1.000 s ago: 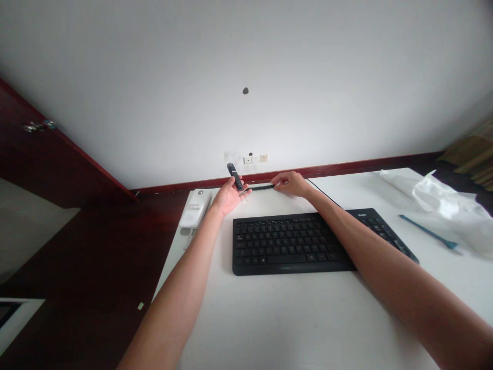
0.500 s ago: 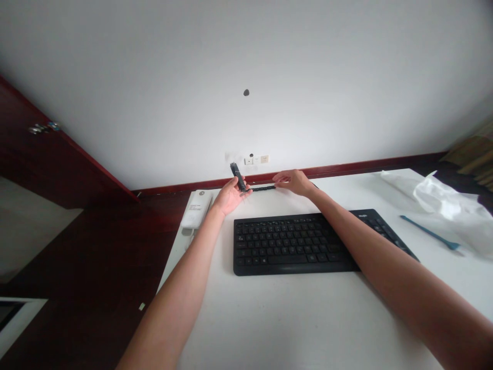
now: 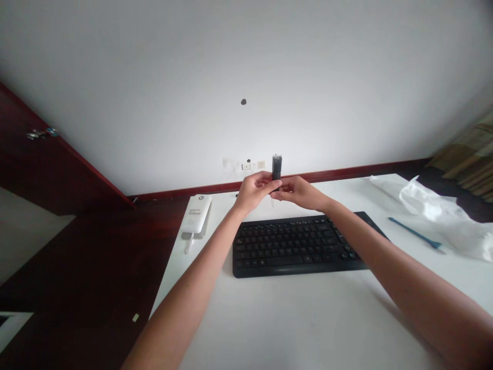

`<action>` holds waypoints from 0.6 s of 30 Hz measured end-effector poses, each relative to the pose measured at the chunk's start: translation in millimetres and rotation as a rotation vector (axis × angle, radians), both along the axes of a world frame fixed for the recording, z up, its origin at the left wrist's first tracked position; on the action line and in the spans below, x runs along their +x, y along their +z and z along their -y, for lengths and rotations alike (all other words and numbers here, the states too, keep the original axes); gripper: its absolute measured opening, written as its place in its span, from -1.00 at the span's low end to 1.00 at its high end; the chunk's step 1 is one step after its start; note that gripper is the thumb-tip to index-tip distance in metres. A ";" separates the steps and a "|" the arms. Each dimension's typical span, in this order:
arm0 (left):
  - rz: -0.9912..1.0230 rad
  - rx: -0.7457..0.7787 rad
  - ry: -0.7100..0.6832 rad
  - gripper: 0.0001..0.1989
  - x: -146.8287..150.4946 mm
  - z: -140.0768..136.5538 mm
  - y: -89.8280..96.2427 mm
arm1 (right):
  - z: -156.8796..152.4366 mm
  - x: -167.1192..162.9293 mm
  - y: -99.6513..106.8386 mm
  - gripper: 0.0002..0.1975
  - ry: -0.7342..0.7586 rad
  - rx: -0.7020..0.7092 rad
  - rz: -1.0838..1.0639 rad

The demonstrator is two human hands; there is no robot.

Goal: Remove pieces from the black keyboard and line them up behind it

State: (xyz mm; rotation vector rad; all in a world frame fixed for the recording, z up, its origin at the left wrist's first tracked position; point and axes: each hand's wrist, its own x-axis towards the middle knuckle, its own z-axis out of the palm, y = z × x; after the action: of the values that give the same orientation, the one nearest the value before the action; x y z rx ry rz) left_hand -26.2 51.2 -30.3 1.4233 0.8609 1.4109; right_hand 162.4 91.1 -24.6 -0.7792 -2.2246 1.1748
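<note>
A small black handheld device stands upright above the far edge of the white table, with tiny bright points at its top end. I cannot make out its exact kind. My left hand is closed on it, thumb pressed across its lower part. From the other side my right hand pinches the same lower end, fingers and thumb bent around it. The device's bottom is hidden by the fingers. Below the hands hangs a thin loop, hard to see. Beneath both forearms lies a black keyboard.
At the table's left edge lie a white power bank and a short white cable. To the right are a blue pry tool and a crumpled white plastic bag. Wall sockets and a dark red door stand beyond.
The device has moved right and turned from tilted to upright. My right hand has left the black braided cord on the table and come to the device, beside my left hand.
</note>
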 end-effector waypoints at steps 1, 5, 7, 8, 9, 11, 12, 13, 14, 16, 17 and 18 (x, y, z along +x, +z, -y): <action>-0.029 0.018 0.005 -0.70 4.8 2.4 0.6 | 3.8 8.8 -2.3 -0.56 -0.043 0.036 0.007; -0.228 0.049 0.042 -0.63 15.1 8.4 -9.6 | 15.4 50.1 -16.6 -0.62 -0.246 0.120 0.022; -0.410 0.066 0.044 -0.75 19.1 10.8 -19.0 | 19.2 69.7 -25.7 -0.62 -0.321 0.090 -0.007; -0.508 0.077 0.037 -0.82 21.8 12.2 -23.8 | 20.9 77.9 -29.9 -0.63 -0.340 0.069 -0.027; -0.599 0.088 0.027 -0.88 24.8 13.9 -28.2 | 22.5 84.9 -33.4 -0.63 -0.347 0.053 -0.040; -0.726 0.101 0.004 -0.94 31.5 17.9 -35.7 | 26.0 94.3 -37.8 -0.64 -0.341 0.027 -0.055; -0.760 0.104 -0.006 -0.96 34.8 20.0 -38.6 | 27.7 96.9 -38.7 -0.64 -0.331 0.019 -0.053; -0.782 0.105 -0.017 -0.97 37.6 22.0 -41.1 | 29.4 98.3 -38.9 -0.65 -0.320 0.014 -0.048; -0.795 0.108 -0.027 -0.97 40.0 23.8 -43.1 | 31.1 98.7 -38.6 -0.66 -0.309 0.013 -0.041; -0.805 0.115 -0.039 -0.97 43.3 26.5 -46.1 | 34.0 97.6 -37.6 -0.67 -0.293 0.032 -0.020; -0.804 0.115 -0.042 -0.97 44.3 27.3 -47.2 | 35.2 96.6 -37.4 -0.68 -0.286 0.048 -0.006; -0.795 0.110 -0.042 -0.97 45.0 27.9 -48.0 | 36.4 95.4 -37.3 -0.69 -0.281 0.064 0.007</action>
State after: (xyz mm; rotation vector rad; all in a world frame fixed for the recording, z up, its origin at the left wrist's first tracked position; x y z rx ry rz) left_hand 18.7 23.3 -78.3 2.1193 1.2350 0.8437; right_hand 257.8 54.7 -61.9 -1.0309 -2.0649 0.9611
